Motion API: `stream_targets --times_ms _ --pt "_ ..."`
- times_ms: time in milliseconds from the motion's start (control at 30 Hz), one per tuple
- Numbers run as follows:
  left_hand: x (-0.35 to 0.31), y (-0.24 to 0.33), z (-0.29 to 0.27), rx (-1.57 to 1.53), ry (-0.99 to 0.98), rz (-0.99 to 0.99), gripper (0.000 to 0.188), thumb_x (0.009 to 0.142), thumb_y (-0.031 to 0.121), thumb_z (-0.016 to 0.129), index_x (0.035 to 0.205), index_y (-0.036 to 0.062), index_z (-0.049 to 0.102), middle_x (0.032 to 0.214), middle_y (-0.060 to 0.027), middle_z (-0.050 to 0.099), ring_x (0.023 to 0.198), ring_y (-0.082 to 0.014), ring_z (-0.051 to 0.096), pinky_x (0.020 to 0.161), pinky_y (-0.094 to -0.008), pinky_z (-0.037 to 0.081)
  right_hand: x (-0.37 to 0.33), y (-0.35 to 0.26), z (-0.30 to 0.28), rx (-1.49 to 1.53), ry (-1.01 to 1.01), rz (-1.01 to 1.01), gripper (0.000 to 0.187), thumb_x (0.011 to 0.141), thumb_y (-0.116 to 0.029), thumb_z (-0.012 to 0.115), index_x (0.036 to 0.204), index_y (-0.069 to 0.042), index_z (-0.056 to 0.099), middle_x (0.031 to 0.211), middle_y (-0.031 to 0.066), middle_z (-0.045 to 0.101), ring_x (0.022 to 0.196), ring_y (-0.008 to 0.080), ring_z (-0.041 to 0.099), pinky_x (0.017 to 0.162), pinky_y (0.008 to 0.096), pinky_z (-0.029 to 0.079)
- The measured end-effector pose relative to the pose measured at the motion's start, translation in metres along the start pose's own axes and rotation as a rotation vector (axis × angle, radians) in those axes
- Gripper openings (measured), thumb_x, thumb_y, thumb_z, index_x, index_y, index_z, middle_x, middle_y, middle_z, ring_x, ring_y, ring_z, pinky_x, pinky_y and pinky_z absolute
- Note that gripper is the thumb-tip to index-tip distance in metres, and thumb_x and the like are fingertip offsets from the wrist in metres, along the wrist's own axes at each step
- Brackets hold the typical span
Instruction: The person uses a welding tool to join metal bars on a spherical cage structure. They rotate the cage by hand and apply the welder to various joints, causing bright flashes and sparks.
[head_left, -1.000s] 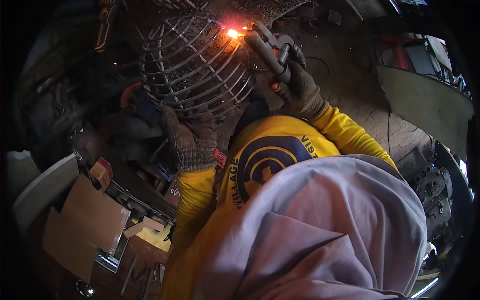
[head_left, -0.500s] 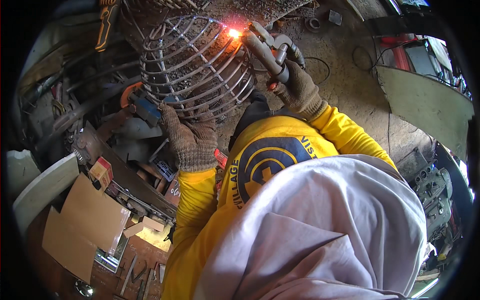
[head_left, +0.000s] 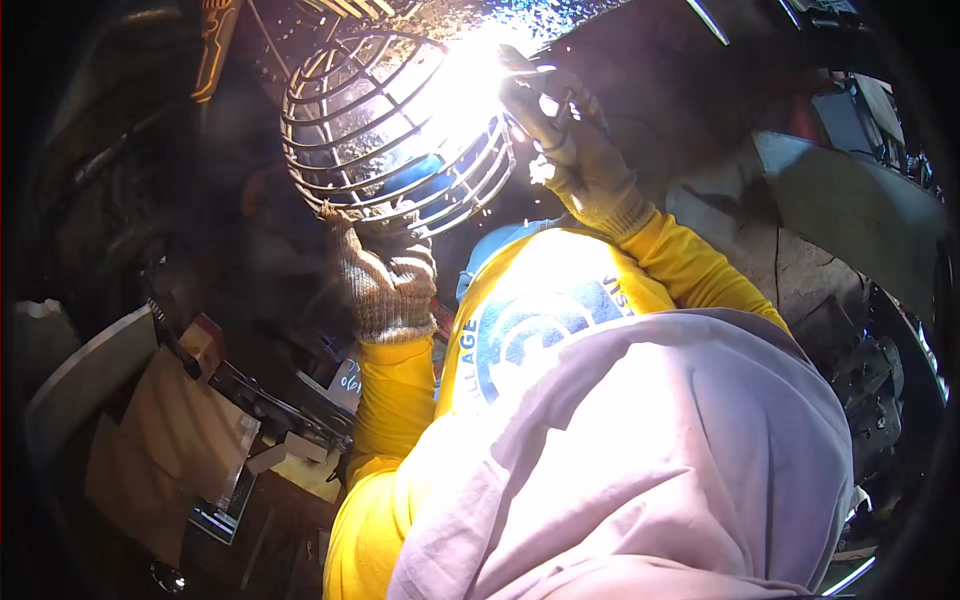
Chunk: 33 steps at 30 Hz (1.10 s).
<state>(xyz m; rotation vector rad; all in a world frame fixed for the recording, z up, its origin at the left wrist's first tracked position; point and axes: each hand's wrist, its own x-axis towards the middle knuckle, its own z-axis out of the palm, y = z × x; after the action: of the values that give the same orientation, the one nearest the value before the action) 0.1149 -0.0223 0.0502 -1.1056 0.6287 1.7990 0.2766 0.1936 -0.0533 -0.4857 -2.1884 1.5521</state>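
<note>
A rounded cage of bent metal rods (head_left: 372, 148) fills the upper middle of the head view. Low on its left side, my gloved left hand (head_left: 385, 280) is closed around the edge rods. My gloved right hand (head_left: 600, 185) grips a welding torch (head_left: 535, 115) beside the cage's upper right. A blinding white arc (head_left: 472, 80) burns where the torch's tip meets the rods. Its glare hides the tip and the rods just there.
Cut cardboard (head_left: 185, 420) lies at the lower left, near a curved pale panel (head_left: 90, 365). A large curved sheet (head_left: 850, 200) stands to the right. An orange-edged tool (head_left: 212, 50) is at the upper left. Deep shadow covers much of the surroundings.
The small orange glow at the torch tip has become a brilliant white arc, lighting my sleeves and darkening the background. Both hands and the cage have stayed almost in place.
</note>
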Motion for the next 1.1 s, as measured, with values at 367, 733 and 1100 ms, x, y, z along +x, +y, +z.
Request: stream_targets --times_ms 367,733,1100 --pt "0.028 0.009 -0.036 0.025 -0.112 0.497 0.031 0.093 0.039 0.065 0.1 0.0088 0.064 0.088 -0.0089 0.067 0.076 -0.0181 0.065 0.07 -0.0347 0.058 -0.009 -0.003 -0.003 0.157 -0.001 0.124 0.071 0.091 -0.008 0.064 0.15 -0.001 0.025 0.118 0.0097 0.056 0.093 0.0163 0.057 0.084 0.0308 0.049" --pt "0.019 -0.006 -0.015 0.158 -0.348 0.437 0.027 0.094 0.04 0.062 0.103 0.0141 0.064 0.089 -0.0049 0.067 0.074 -0.0177 0.062 0.064 -0.0335 0.055 -0.018 -0.001 -0.013 0.103 0.044 0.181 0.06 0.091 -0.035 0.068 0.134 0.001 0.045 0.104 0.0077 0.062 0.09 0.0136 0.06 0.079 0.0293 0.05" --pt "0.027 -0.009 -0.011 0.17 -0.138 0.578 0.032 0.092 0.045 0.064 0.106 0.0164 0.065 0.089 -0.0027 0.068 0.065 -0.0162 0.06 0.057 -0.0323 0.052 -0.027 0.006 -0.027 0.127 0.049 0.291 0.076 0.085 -0.052 0.069 0.132 0.004 0.047 0.108 0.0222 0.065 0.103 0.035 0.065 0.087 0.0392 0.05"
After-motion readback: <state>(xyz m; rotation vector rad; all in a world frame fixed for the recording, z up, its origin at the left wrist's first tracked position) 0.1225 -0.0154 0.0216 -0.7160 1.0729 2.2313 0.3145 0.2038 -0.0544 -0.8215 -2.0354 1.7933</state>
